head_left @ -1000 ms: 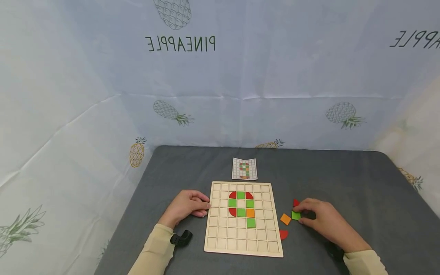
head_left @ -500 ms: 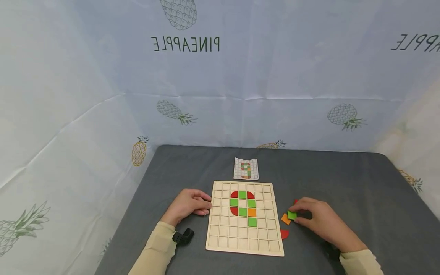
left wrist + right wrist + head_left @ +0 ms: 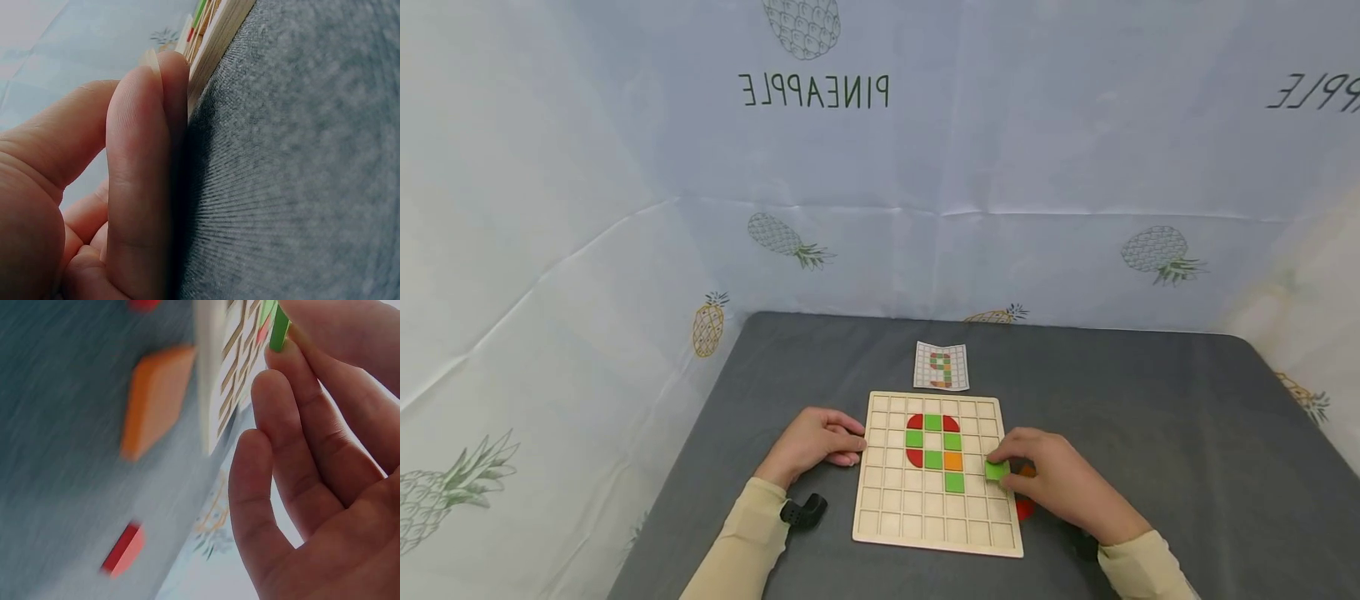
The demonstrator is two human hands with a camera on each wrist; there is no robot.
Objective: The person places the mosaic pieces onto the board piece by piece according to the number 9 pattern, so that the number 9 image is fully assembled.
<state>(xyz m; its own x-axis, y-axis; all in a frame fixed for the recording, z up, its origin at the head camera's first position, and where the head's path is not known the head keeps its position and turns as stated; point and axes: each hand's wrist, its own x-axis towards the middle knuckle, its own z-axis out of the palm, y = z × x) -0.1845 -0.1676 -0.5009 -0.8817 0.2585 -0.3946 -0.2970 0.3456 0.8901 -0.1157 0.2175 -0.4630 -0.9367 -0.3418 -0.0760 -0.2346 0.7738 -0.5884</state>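
My right hand point(image 3: 1060, 477) pinches a green square tile point(image 3: 996, 471) between thumb and fingers, over the right edge of the wooden grid board point(image 3: 898, 504). In the right wrist view the same green tile point(image 3: 279, 330) shows edge-on at the fingertips. My left hand point(image 3: 811, 444) holds the board's left edge with thumb and finger; in the left wrist view the fingertips meet right at the board's side point(image 3: 215, 50). Red quarter-round, green square and orange square tiles lie in the board's cells, with a green tile point(image 3: 954, 482) lowest of them.
Right of the board, partly behind my right hand, lie an orange square tile point(image 3: 159, 400) and a red tile point(image 3: 1025, 508); another red piece point(image 3: 124, 550) is on the grey cloth point(image 3: 1120, 392). Behind the board stands a pattern card point(image 3: 942, 367). A black band point(image 3: 805, 511) circles my left wrist.
My right hand has moved left with the green tile, from beside the loose pieces to over the board's right edge. The left hand stays at the board's left edge.
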